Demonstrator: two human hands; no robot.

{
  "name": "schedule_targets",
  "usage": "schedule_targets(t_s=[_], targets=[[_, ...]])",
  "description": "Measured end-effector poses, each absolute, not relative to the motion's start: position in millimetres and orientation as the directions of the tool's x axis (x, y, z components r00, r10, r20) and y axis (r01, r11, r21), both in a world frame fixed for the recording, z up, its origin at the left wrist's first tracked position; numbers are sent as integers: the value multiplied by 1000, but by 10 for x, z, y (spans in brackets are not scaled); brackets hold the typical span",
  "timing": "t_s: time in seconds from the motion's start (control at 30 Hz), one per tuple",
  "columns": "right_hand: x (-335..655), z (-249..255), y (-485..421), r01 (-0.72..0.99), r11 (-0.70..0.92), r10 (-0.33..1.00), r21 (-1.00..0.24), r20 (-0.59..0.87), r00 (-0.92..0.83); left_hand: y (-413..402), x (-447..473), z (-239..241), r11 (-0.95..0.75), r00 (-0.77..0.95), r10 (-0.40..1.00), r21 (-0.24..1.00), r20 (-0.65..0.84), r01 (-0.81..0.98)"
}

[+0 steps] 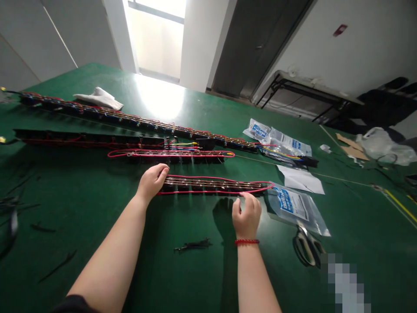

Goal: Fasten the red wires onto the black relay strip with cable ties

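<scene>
My left hand is closed on the left end of a short black wired strip and hides that end. Thin copper-coloured lines run along the strip, and a red wire loops around its length. My right hand, with a red bead bracelet at the wrist, is by the strip's right end. Its fingers are half curled, thumb apart, fingertips close to the near stretch of red wire; contact there is unclear. Just behind lies a second short strip with a pink-red wire loop.
Behind are a long wired strip, a black channel and a white cloth. Printed plastic bags, white paper and scissors lie right. Black cable ties lie on the green table in front.
</scene>
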State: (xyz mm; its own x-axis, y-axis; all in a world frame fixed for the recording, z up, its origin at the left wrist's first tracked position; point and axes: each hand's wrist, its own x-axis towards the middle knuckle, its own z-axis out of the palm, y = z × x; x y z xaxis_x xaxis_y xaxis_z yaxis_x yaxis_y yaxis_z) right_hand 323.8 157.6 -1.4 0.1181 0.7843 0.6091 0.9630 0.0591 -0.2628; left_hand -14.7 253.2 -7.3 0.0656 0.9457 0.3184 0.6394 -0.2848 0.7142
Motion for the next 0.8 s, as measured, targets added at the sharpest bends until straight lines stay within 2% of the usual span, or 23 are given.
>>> schedule_targets(t_s=[0.03, 0.13, 0.23, 0.37, 0.47, 0.6, 0.8], targets=[[3109, 22, 1664, 956, 77, 773, -285, 623, 123, 2544, -170, -70, -279, 85, 955, 763, 284, 583], [2679, 86, 1967, 939, 225, 779, -261, 627, -13, 2544, -219, -52, -245, 82, 969, 869, 232, 431], [2341, 82, 2207, 916, 315, 789, -247, 605, -108, 2529, -239, -32, -211, 86, 977, 915, 193, 342], [2191, 37, 2310, 895, 368, 871, -253, 431, -236, 2524, -224, -28, -196, 118, 979, 912, 163, 361], [2208, 36, 2299, 902, 361, 902, -235, 332, -275, 2521, -193, -30, -170, 143, 981, 929, 129, 329], [2216, 70, 2296, 931, 310, 923, -193, 298, -246, 2512, -153, -16, -137, 176, 980, 950, 90, 282], [2178, 75, 2316, 953, 259, 936, -155, 285, -208, 2497, -132, -8, -101, 131, 989, 960, 68, 260]])
